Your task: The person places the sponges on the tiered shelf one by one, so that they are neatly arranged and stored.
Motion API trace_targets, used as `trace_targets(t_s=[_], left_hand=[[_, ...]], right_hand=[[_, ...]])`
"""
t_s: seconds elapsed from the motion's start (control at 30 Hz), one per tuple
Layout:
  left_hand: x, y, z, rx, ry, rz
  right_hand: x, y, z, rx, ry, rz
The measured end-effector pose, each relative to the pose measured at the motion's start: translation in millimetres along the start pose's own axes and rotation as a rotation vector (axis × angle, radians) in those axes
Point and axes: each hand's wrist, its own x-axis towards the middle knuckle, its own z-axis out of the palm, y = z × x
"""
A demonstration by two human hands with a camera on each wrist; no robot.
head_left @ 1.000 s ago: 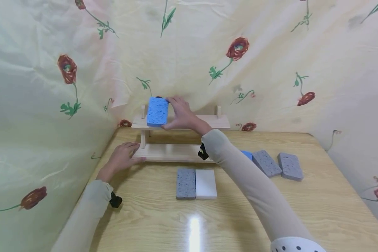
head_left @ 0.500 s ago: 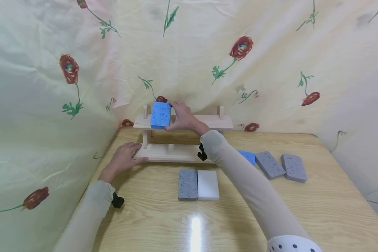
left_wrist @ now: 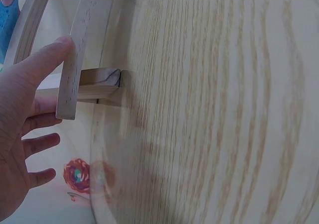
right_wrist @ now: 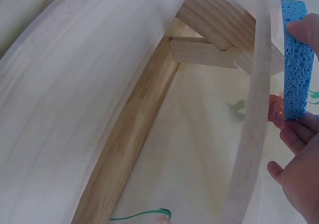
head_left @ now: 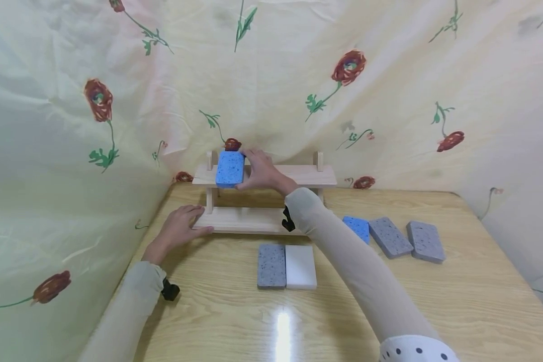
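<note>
My right hand [head_left: 262, 171] pinches a blue speckled sponge [head_left: 230, 169] by its top and bottom edges, thumb below and fingers above. The sponge stands upright at the left part of the upper board of a two-tier wooden shelf [head_left: 298, 175]; whether it touches the board, I cannot tell. In the right wrist view, the blue sponge [right_wrist: 297, 59] shows its narrow side beside the board. My left hand [head_left: 178, 226] grips the left end of the lower board [head_left: 249, 220]. Its thumb [left_wrist: 57, 50] lies on the board's front edge, with fingers behind, in the left wrist view.
In front of the shelf, a grey sponge [head_left: 271, 266] and a white sponge [head_left: 300, 266] lie side by side. Right of the shelf are another blue sponge [head_left: 356, 229], partly behind my right sleeve, and two grey sponges [head_left: 390, 237]. Flowered cloth [head_left: 271, 75] hangs behind.
My right hand has lowered the blue sponge a little toward the upper board. My left hand keeps its grip on the lower board. The head view has shifted slightly.
</note>
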Motion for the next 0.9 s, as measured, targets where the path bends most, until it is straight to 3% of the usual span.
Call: trace_targets(t_s=[0.9], left_hand=[[-1.9, 1.8, -1.3, -0.034, 0.005, -0.018]], right_hand=[[9.3, 7.2, 11.9, 0.003, -0.110, 0.071]])
